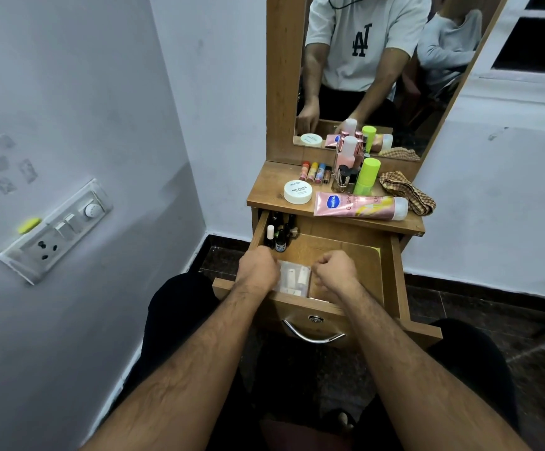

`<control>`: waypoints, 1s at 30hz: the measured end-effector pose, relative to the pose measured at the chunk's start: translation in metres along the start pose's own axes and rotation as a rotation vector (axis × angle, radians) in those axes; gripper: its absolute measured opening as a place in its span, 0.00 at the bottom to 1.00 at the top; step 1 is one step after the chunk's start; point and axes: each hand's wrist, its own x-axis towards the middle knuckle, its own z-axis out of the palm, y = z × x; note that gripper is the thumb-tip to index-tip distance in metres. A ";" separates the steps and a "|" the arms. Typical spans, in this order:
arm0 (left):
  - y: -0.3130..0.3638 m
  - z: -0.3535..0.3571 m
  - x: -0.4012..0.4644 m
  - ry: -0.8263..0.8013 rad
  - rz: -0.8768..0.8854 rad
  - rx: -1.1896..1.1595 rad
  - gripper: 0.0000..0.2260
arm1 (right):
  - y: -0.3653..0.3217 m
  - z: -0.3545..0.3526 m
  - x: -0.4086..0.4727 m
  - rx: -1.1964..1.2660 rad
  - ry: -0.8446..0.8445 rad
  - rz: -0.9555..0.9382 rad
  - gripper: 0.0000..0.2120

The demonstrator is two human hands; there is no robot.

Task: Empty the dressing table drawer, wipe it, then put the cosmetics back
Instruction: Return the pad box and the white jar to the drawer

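The wooden drawer [394, 275] is pulled out under the dressing table top [264, 190]. Both my hands are inside its front part. My left hand [259, 266] and my right hand [334, 268] are closed on the two sides of a clear plastic pouch [293, 278] with small white items in it. Several small dark bottles [279, 236] stand in the drawer's back left corner. On the top lie a pink lotion tube [359, 206], a white nail polish remover jar [297, 192], a neon green bottle [367, 177], several lip balm sticks [315, 172] and a checked cloth [406, 190].
A mirror [372, 70] rises behind the table top and reflects a person in a white shirt. A wall with a switchboard [59, 229] is close on the left. The drawer's metal handle [313, 335] faces me above my knees.
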 end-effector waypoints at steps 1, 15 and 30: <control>0.000 -0.002 0.004 0.022 0.003 -0.081 0.06 | -0.004 -0.003 -0.002 -0.021 0.049 -0.075 0.10; 0.068 -0.062 0.093 0.232 0.087 -0.341 0.10 | -0.113 -0.054 0.064 -0.251 0.250 -0.384 0.18; 0.088 -0.058 0.102 0.214 0.010 -0.288 0.11 | -0.119 -0.039 0.088 -0.362 0.224 -0.306 0.19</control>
